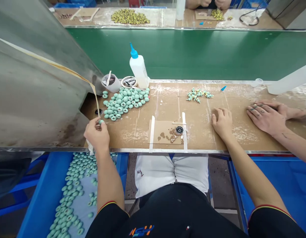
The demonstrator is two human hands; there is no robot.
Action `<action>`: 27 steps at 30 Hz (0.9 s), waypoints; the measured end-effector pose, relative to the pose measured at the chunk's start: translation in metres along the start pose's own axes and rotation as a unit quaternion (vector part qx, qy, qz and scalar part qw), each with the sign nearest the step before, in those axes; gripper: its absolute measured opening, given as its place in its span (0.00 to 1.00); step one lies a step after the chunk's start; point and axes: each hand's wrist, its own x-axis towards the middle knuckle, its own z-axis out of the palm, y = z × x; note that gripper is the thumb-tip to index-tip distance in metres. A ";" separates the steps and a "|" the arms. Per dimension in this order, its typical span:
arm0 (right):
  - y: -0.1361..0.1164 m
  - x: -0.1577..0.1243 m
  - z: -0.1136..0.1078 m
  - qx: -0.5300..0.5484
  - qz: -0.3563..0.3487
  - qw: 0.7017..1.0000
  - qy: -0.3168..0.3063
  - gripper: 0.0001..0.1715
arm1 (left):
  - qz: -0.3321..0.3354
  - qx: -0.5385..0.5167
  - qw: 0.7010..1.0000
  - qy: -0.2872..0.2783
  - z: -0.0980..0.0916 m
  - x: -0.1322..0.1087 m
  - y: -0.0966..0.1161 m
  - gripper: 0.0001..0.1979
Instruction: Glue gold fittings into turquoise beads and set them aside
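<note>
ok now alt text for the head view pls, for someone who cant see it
A person's left hand pinches a small teal bead at a cardboard-covered workbench, near a heap of matching beads and a white bottle with a blue nozzle. Their right hand rests on the bench, and more beads lie in a blue tray below.

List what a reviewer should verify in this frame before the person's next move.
1. Left hand holds a small teal bead: ok.
2. Bead touches the tan strip: cannot tell.
3. Right hand rests empty on the cardboard-covered bench: ok.
4. Co-worker's hand stands apart from the right hand: ok.
5. Blue tray below the bench holds more teal beads: ok.
</note>
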 end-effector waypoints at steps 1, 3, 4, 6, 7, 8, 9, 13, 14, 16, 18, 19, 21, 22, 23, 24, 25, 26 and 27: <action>-0.003 0.004 0.002 0.002 0.001 1.000 -0.005 0.21 | -0.005 -0.039 0.999 0.011 0.000 -0.010 0.001 0.15; -0.009 0.015 0.007 0.017 -0.003 1.000 -0.017 0.22 | -0.030 -0.126 0.992 0.005 0.002 -0.032 0.005 0.15; -0.013 0.021 0.010 0.030 -0.007 0.999 -0.024 0.22 | -0.044 -0.170 0.984 -0.016 0.003 -0.044 0.008 0.16; -0.023 0.037 0.018 0.060 -0.016 0.997 -0.040 0.22 | -0.080 -0.253 0.962 -0.068 0.008 -0.068 0.016 0.16; -0.028 0.045 0.022 0.074 -0.016 0.996 -0.046 0.22 | -0.101 -0.293 0.946 -0.097 0.010 -0.079 0.020 0.17; -0.033 0.053 0.026 0.087 -0.014 0.995 -0.050 0.21 | -0.123 -0.332 0.927 -0.121 0.013 -0.090 0.024 0.18; -0.038 0.061 0.030 0.098 -0.009 0.994 -0.051 0.20 | -0.142 -0.365 0.909 -0.143 0.016 -0.098 0.027 0.19; -0.049 0.081 0.038 0.133 0.012 0.990 -0.052 0.11 | -0.192 -0.431 0.856 -0.213 0.024 -0.123 0.039 0.25; -0.050 0.082 0.038 0.137 0.013 0.989 -0.056 0.09 | -0.200 -0.437 0.847 -0.226 0.026 -0.127 0.041 0.25; -0.050 0.081 0.034 0.134 0.008 0.989 -0.068 0.08 | -0.208 -0.450 0.832 -0.250 0.029 -0.132 0.046 0.26; -0.048 0.075 0.028 0.116 -0.008 0.990 -0.080 0.06 | -0.202 -0.464 0.819 -0.272 0.032 -0.135 0.050 0.25; -0.047 0.072 0.024 0.105 -0.018 0.991 -0.086 0.06 | -0.197 -0.470 0.813 -0.282 0.033 -0.136 0.052 0.25; -0.045 0.065 0.017 0.090 -0.038 0.991 -0.096 0.07 | -0.189 -0.479 0.804 -0.297 0.038 -0.136 0.056 0.25; -0.043 0.061 0.013 0.091 -0.046 0.990 -0.101 0.08 | -0.188 -0.483 0.800 -0.301 0.040 -0.136 0.057 0.25; -0.042 0.058 0.009 0.098 -0.053 0.988 -0.107 0.08 | -0.186 -0.486 0.798 -0.305 0.042 -0.136 0.059 0.25; -0.041 0.055 0.006 0.109 -0.059 0.986 -0.114 0.08 | -0.185 -0.489 0.795 -0.307 0.045 -0.136 0.060 0.25; -0.039 0.052 0.003 0.123 -0.066 0.983 -0.121 0.09 | -0.182 -0.490 0.794 -0.310 0.047 -0.135 0.061 0.25; -0.037 0.050 0.000 0.138 -0.075 0.979 -0.131 0.08 | -0.179 -0.490 0.793 -0.314 0.049 -0.135 0.062 0.25; -0.035 0.049 -0.003 0.154 -0.082 0.974 -0.142 0.08 | -0.176 -0.488 0.793 -0.318 0.051 -0.135 0.063 0.25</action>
